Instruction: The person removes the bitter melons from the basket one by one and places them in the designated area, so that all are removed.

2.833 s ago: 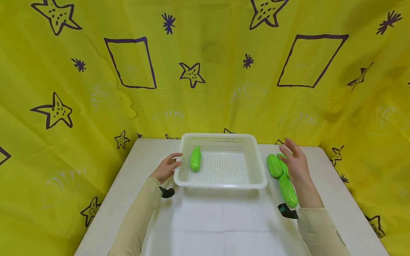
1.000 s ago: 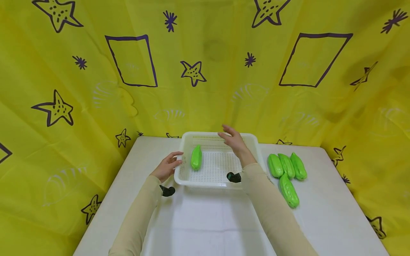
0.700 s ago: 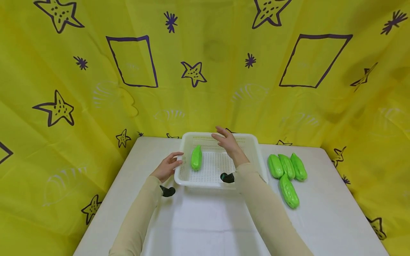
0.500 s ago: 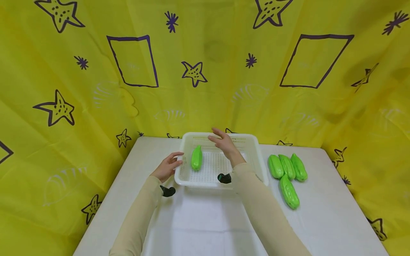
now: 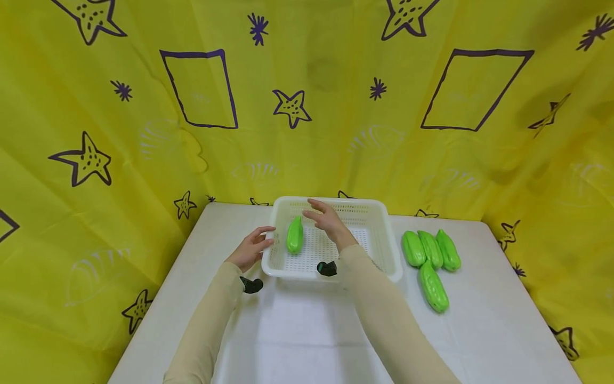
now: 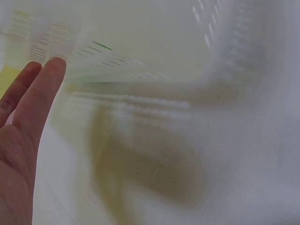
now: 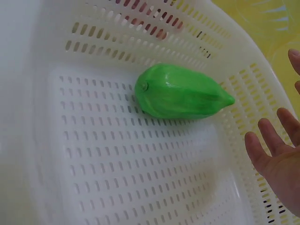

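A white perforated plastic basket (image 5: 336, 278) stands on the table. Inside, near its left wall, lies one glossy green papaya-shaped fruit (image 5: 295, 236) with a pointed tip. My left hand (image 5: 249, 250) touches the basket's left side, its fingers extended against the outer wall in the left wrist view. My right hand (image 5: 328, 220) hovers over the basket just right of the fruit, fingers spread and holding nothing. In the right wrist view, the right hand's fingertips (image 7: 253, 140) are apart from the fruit, beyond its tip.
Right of the basket, several similar green fruits (image 5: 430, 248) lie on the white-covered table (image 5: 307, 330), three side by side and one in front of them. Yellow curtains (image 5: 316, 149) with dark star prints enclose the back and sides.
My right hand has moved left from over the fruits on the right to above the basket, and drifted closer to the fruit inside. My left hand has stayed at the basket's left side.
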A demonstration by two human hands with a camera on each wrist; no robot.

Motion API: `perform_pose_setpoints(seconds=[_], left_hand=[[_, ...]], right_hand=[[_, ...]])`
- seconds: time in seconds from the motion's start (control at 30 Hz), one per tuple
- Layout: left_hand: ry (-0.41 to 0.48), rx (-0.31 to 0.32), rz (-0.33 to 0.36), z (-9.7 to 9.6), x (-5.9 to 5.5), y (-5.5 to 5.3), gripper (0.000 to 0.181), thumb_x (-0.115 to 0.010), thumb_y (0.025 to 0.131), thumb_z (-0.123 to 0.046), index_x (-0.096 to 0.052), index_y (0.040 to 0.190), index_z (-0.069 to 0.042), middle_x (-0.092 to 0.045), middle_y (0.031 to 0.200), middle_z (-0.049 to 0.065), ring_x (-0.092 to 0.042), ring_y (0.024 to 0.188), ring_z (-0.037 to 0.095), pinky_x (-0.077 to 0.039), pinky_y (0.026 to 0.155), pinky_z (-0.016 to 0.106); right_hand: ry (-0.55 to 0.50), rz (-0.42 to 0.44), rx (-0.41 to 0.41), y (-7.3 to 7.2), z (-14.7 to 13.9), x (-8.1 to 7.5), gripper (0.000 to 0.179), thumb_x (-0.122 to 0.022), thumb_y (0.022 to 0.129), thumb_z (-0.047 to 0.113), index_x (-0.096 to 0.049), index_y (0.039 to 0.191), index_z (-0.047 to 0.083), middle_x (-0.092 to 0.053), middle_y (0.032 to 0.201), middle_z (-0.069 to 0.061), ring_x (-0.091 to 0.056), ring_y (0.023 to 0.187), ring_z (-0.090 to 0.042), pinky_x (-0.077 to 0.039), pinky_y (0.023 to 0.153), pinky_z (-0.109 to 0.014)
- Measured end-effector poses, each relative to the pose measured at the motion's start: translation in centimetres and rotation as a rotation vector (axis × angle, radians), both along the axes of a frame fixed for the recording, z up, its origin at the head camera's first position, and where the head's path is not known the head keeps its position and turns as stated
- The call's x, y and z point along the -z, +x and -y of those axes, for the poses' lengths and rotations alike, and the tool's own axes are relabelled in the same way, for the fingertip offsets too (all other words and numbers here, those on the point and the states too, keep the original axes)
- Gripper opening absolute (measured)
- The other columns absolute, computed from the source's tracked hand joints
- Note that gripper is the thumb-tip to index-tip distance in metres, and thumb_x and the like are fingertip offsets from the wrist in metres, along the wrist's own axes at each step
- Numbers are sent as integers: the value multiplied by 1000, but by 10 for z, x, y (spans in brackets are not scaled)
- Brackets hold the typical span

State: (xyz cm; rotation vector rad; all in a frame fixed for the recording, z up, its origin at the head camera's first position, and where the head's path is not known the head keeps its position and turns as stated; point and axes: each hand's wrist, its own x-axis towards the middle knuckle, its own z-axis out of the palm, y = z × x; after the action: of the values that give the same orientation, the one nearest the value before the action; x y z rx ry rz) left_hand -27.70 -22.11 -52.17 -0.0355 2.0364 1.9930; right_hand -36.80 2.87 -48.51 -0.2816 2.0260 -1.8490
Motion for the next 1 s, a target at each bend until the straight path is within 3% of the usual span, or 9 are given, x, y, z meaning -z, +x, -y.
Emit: perform_pose_setpoints(seconds=[0.37, 0.73, 1.0], left_hand=[[-1, 5, -12, 0, 3, -1, 44, -57, 100, -16, -44, 142, -17, -44, 145, 16, -50, 122, 27, -47, 95, 41], [-10, 1, -3, 0, 1, 0, 45, -55, 101, -17, -42, 144, -17, -39, 149, 17, -45, 129, 32, -42, 101, 51], [-3, 7, -13, 0, 1, 0, 44, -56, 101, -17, -44, 142, -18, -41, 149, 15, -46, 128, 30, -41, 102, 50]], right_hand=[[132, 123, -112, 3, 10, 14, 67, -68, 93, 23, -36, 152, 15, -25, 158, -14, -28, 143, -33, -32, 109, -52], [200, 122, -157, 5, 16, 13, 62, -70, 92, 22, -44, 148, 17, -28, 157, -14, -31, 141, -34, -34, 108, -52], [234, 139, -187, 6, 19, 13, 59, -70, 92, 17, -47, 146, 16, -33, 155, -14, -34, 140, -33, -36, 106, -52]])
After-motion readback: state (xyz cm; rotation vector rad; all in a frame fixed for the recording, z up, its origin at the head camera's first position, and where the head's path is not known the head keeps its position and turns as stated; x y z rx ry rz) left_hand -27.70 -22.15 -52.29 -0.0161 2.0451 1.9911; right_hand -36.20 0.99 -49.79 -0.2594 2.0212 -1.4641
